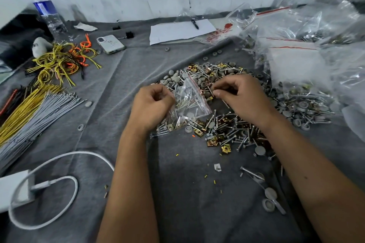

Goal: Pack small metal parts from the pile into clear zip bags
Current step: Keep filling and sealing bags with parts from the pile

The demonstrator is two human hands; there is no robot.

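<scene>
my left hand (153,104) grips the small zip bag (190,102) by its near side, fingers curled round the plastic; my right hand (240,95) pinches something small at the bag's red zip edge, though i cannot tell whether it is a part or the lip itself; the bag hangs just above the pile of parts (227,124), which spreads over the grey cloth (187,193) under and beyond both hands.

to do this step well i would hold the mouth wide with my left fingers and feed long screws in head first, so the points do not snag or pierce the plastic; keep the bag low over the pile, so anything dropped lands back among the rest; i judge the bag only part filled.

inside the bag i see a bundle of silvery screws and at least one grey cap; the larger clear bags (296,61) at far right, with red zip lines, touch the pile's edge, and some seem to hold more of the same hardware; the contents are hard to read through the glare.
</scene>
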